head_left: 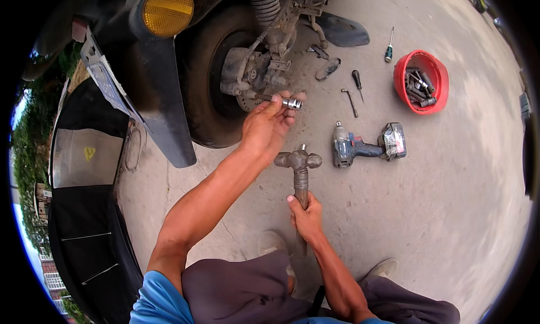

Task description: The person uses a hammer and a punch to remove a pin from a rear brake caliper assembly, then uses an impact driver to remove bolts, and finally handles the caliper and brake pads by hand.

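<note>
My left hand (pixel 265 126) is raised beside the wheel hub, its fingers closed on a shiny metal socket (pixel 292 103). The socket lies roughly sideways, just below the dusty brake caliper (pixel 239 71); I cannot tell whether it touches any part there. Lower and to the right, my right hand (pixel 308 217) grips the wooden handle of a hammer (pixel 301 180). The hammer stands head-up in the view, with wire wound round the neck below its worn steel head. That head is close below my left wrist, over the concrete.
A cordless impact wrench (pixel 365 147) lies to the right. Beyond it are a black-handled screwdriver (pixel 358 81), a small wrench (pixel 350 102), another screwdriver (pixel 389 46) and a red helmet (pixel 443 88) holding sockets. A black mudguard (pixel 169 110) and tyre (pixel 197 113) are at left.
</note>
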{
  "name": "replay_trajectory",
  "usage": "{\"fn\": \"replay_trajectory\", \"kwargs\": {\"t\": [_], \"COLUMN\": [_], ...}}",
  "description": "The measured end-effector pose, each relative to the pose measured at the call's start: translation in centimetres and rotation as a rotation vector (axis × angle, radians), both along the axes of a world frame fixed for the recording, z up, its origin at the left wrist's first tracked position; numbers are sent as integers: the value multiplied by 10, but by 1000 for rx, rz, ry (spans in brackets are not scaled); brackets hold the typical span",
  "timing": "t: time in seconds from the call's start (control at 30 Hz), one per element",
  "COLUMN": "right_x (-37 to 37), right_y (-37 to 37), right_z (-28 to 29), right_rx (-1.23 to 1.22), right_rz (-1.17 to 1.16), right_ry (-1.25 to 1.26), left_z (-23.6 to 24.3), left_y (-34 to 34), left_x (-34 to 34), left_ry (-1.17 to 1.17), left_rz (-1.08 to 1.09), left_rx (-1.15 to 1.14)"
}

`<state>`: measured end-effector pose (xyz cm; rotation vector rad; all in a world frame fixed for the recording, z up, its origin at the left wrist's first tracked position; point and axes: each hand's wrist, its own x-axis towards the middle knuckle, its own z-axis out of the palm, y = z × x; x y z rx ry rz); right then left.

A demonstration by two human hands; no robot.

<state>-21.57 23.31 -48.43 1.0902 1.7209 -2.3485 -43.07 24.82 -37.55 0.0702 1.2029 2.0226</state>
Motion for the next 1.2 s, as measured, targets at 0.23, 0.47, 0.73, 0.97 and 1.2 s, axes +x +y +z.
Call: {"fn": "replay_trajectory", "kwargs": {"t": [0.23, 0.47, 0.73, 0.97, 1.2], "right_x": [-16, -42, -35, -32, -36], "right_y": [45, 45, 45, 59, 73], "right_z": [88, 107, 105, 95, 77], "right_rx": [-330, -467, -423, -375, -403], "right_rz": [-717, -524, -830, -506, -257], "right_ry": [386, 442, 604, 403, 303], "left_z": [-2, -1, -2, 1, -4], "left_y": [-7, -7, -2, -4, -7], "left_x": [0, 3, 0, 2, 2], "left_ry": [64, 67, 9, 17, -13], "left_rz": [17, 2, 39, 47, 72], "left_rx": [-164, -144, -117, -96, -90]}}
